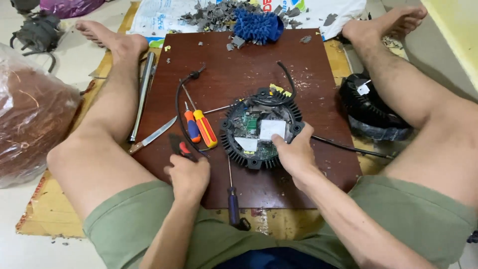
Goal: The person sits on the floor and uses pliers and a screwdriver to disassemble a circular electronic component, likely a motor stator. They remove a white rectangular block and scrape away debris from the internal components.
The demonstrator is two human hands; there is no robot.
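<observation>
Fingers of the left hand [188, 175] hide most of the pliers [178, 146] in its grip; right hand [295, 149] clasps the round housing [261, 128].

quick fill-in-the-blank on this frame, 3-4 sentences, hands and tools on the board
1. The right hand rests on the round black finned ____, whose circuit board is exposed.
2. The left hand grips a tool with ____ and black handles.
3. Two orange-handled ____ lie between the hands.
4. A ____ fuzzy mitt lies at the far edge of the brown board.

Missing words: housing; red; screwdrivers; blue
</observation>
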